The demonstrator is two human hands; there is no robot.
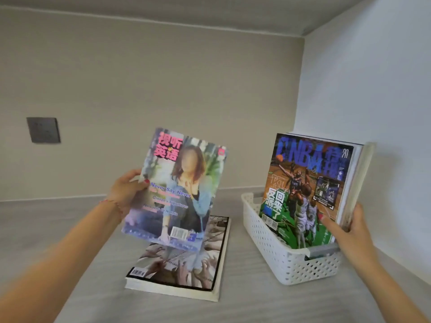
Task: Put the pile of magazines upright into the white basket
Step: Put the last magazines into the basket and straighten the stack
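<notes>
The left hand point(127, 191) pinches the left edge of a thin glossy magazine with pink Chinese title characters point(177, 190), thumb on the cover and fingers curled behind, holding it upright and slightly tilted in the air above the counter. Below it, one thick magazine with a black-bordered cover of many hands point(186, 264) lies flat on the pale grey counter point(70, 229), near the middle.

The right hand point(347, 227) grips the right side of the upright glossy basketball magazines with blue and green covers point(307, 190), thumb pressed on the front cover and fingers wrapped round the back of the bundle. These stand on end, leaning back a little, inside the white perforated plastic basket point(268, 243), which sits at the right end of the counter, close to the white side wall point(373, 89).

Behind runs a beige back wall point(163, 89) bearing a grey square socket plate point(43, 130) on the left.
</notes>
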